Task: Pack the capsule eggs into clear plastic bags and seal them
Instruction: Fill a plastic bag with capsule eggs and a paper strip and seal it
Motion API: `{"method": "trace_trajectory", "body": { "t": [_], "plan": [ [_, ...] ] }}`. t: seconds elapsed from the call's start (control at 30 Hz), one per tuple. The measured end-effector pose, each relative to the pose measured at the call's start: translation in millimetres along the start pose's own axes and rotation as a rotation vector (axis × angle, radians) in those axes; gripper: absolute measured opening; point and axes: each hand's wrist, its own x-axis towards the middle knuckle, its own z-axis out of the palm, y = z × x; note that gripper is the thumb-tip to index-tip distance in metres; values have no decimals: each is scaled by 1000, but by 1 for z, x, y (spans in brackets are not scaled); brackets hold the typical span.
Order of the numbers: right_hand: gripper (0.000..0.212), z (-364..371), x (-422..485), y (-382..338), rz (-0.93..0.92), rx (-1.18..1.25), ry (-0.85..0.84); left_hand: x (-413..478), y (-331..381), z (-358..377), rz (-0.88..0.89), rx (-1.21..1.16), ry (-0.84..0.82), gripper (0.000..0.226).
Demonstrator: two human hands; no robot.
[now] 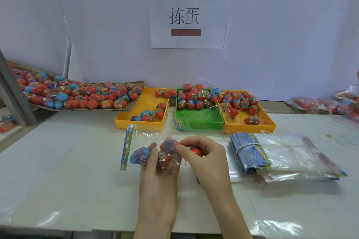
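Here the clear plastic bag (147, 147) lies over the white table (77, 161) in front of the person, a see-through pouch with a colourful printed strip (127, 148) along its left edge; that strip runs near-upright in the view, leaning slightly right at the top, and the bag's long axis stretches sideways from it toward the hands. The left hand (161, 178) grips the bag from below, fingers curled up around it. The right hand (204, 157) sits just to the bag's right, thumb and forefinger pinching a red capsule egg (169, 146) at the bag's opening, with a second red egg (196, 151) tucked in its curled fingers. Inside the bag, a blue-ended egg (140, 155) lies tilted, blue end toward the strip, touching the left fingertips. A smaller banded egg (162, 158) stands roughly upright between the left fingers.
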Motion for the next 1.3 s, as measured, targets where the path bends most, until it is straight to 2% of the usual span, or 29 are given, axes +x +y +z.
{"method": "trace_trajectory", "body": {
  "t": [0.17, 0.37, 0.5, 0.6, 0.73, 0.93, 1.13, 1.3],
  "plan": [
    [9, 1, 0, 3, -3, -7, -5, 0, 0, -2, -16, 5, -11, 34],
    [25, 4, 1, 3, 25, 25, -53, -1, 2, -3, -23, -11, -8, 38],
    [19, 2, 2, 5, 6, -4, -96, -2, 2, -2, -20, -22, -18, 42],
    [17, 3, 3, 5, -5, -5, -81, -2, 2, -1, -27, -22, -17, 38],
    [15, 4, 2, 6, -56, -24, -58, -1, 1, -3, -37, -18, -37, 45],
    [21, 4, 5, 5, -109, -50, -129, 0, 1, -6, -25, 3, -34, 30],
    [28, 11, 0, 10, -113, -245, -308, -1, -1, -5, -49, -30, -15, 55],
    [40, 11, -3, 6, -139, -222, -266, 1, -2, -6, -74, -46, -29, 54]
  ]
}}
